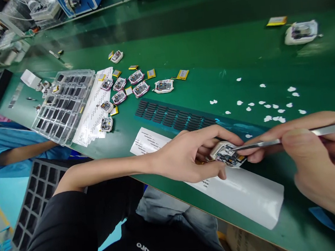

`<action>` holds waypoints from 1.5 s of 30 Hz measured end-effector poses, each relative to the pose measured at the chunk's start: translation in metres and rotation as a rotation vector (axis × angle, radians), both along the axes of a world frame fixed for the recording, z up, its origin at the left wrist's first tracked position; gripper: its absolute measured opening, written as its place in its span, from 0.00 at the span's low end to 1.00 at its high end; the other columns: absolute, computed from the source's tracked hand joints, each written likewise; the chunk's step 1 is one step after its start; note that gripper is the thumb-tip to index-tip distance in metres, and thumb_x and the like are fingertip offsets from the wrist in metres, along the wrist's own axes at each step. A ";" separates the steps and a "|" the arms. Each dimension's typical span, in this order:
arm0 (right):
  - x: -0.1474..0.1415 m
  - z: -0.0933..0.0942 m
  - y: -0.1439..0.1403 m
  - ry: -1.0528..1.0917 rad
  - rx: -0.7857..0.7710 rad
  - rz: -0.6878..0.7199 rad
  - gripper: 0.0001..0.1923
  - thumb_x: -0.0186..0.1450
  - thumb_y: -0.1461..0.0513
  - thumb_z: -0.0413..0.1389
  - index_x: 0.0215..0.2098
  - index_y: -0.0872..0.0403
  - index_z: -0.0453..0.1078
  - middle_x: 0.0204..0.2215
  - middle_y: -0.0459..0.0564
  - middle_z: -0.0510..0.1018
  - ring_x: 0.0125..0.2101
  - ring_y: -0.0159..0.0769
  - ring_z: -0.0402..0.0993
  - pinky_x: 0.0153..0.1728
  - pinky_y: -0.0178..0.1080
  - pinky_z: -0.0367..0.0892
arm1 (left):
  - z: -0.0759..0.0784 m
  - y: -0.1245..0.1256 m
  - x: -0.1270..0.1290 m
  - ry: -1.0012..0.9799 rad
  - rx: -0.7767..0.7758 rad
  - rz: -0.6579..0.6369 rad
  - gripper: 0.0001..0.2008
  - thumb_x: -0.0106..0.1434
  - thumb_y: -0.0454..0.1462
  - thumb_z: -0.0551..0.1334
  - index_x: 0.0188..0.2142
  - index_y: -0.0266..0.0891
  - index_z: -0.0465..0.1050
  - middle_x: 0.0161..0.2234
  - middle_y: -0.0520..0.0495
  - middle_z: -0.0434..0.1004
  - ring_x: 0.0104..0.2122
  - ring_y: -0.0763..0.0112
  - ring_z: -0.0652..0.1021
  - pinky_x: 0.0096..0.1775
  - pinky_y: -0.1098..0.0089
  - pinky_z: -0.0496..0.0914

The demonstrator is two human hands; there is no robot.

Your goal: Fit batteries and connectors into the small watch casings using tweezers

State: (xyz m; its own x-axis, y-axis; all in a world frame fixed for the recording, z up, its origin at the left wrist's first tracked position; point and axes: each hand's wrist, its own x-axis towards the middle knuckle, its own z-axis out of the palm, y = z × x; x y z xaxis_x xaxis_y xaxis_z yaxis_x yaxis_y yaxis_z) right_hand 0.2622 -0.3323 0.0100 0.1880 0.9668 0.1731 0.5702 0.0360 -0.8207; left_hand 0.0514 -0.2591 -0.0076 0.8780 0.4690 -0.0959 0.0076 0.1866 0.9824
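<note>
While left hand (185, 155) fingers grip casing (226, 154), right hand (316, 166) pinching tweezers (275, 141), paper dots (272, 107) beyond.

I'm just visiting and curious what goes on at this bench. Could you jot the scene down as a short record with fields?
surface: green workbench
left hand: grips a small white device shell, its circuit board exposed
right hand: holds metal tweezers, tips at the shell
under the hands: white sheet
middle of bench: row of black foam pads, scattered white bits
far left: more open shells with yellow batteries, clear tray of dark parts
left edge: another person's arm
</note>
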 end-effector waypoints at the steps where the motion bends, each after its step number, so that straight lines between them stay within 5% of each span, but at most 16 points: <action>1: -0.001 0.000 0.000 0.004 -0.005 -0.001 0.21 0.73 0.44 0.54 0.29 0.43 0.76 0.29 0.48 0.82 0.27 0.37 0.81 0.28 0.45 0.75 | 0.000 0.000 0.000 -0.001 -0.023 -0.012 0.21 0.60 0.30 0.64 0.53 0.38 0.66 0.36 0.48 0.80 0.33 0.70 0.84 0.31 0.74 0.76; 10: -0.003 0.002 0.001 0.073 -0.006 0.029 0.23 0.73 0.42 0.54 0.27 0.42 0.75 0.26 0.48 0.82 0.26 0.37 0.80 0.29 0.46 0.75 | 0.003 0.000 -0.002 0.097 -0.045 -0.060 0.31 0.63 0.31 0.64 0.66 0.33 0.66 0.37 0.40 0.86 0.34 0.63 0.86 0.28 0.71 0.77; 19: -0.002 -0.002 0.004 0.042 -0.005 0.073 0.23 0.74 0.44 0.53 0.26 0.43 0.76 0.26 0.47 0.82 0.25 0.34 0.80 0.26 0.39 0.76 | 0.003 -0.001 -0.001 0.117 -0.057 -0.075 0.36 0.62 0.29 0.63 0.69 0.29 0.63 0.37 0.39 0.86 0.32 0.67 0.84 0.26 0.74 0.75; 45: -0.001 -0.007 0.000 -0.034 0.064 0.086 0.18 0.75 0.50 0.54 0.30 0.43 0.76 0.29 0.42 0.83 0.25 0.30 0.81 0.25 0.33 0.76 | 0.010 -0.004 -0.002 0.115 0.019 -0.053 0.32 0.61 0.33 0.62 0.65 0.30 0.70 0.33 0.44 0.83 0.32 0.69 0.84 0.27 0.76 0.74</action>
